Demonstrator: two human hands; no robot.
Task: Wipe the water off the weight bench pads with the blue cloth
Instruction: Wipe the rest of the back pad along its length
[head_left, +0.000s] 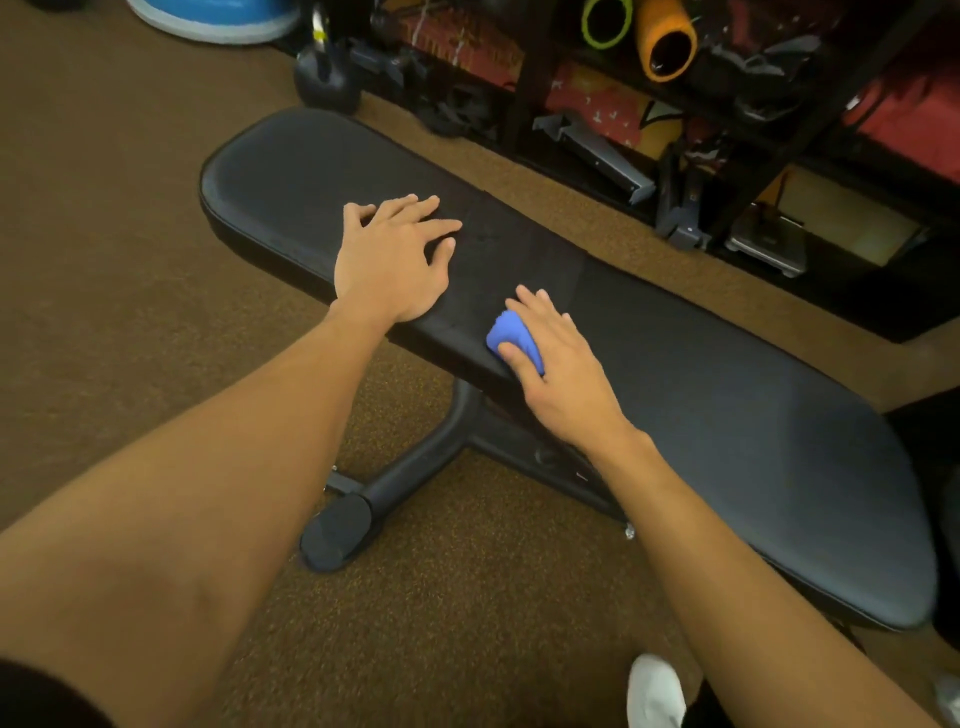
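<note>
A black padded weight bench (727, 415) runs from upper left to lower right across the brown floor. My left hand (392, 265) lies flat on the smaller pad (291, 176), fingers spread, holding nothing. My right hand (558, 374) presses a bunched blue cloth (511, 338) onto the near edge of the pad, close to the seam between the two pads. Most of the cloth is hidden under my palm and fingers. I cannot make out water drops on the dark surface.
The bench's black frame and foot (343, 530) stand on the carpet below the pads. Behind the bench a black rack (727, 130) holds foam rollers and gear, with a kettlebell (326, 78) beside it. A white shoe (654, 691) shows at the bottom.
</note>
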